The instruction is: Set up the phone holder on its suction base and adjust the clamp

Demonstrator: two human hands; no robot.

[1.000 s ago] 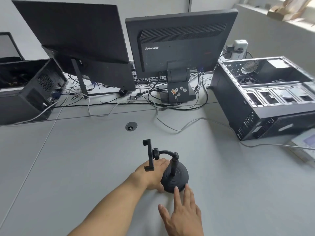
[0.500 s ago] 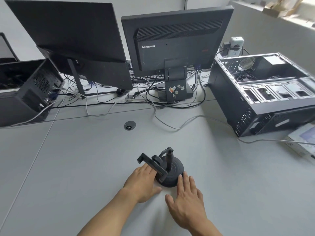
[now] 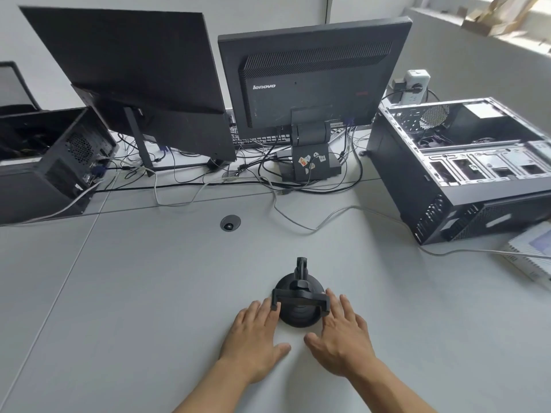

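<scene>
A black phone holder stands on the grey desk: a round suction base [image 3: 299,315], a curved neck [image 3: 301,268] and a clamp [image 3: 299,299] lying horizontal above the base, facing me. My left hand [image 3: 256,338] rests flat on the desk, fingertips touching the clamp's left end. My right hand [image 3: 343,338] lies flat on the other side, fingertips at the clamp's right end. Both hands have fingers apart and grip nothing.
Two monitors [image 3: 310,76] stand at the back amid tangled cables [image 3: 268,177]. An open computer case [image 3: 465,165] lies at the right, another case [image 3: 50,162] at the left. A cable grommet [image 3: 230,223] sits ahead of the holder. A white device [image 3: 533,251] is at the right edge.
The clamp swung from upright at the left to horizontal over the base, facing me. My left hand let go of it and flattened; my right hand moved up to the clamp's right end.
</scene>
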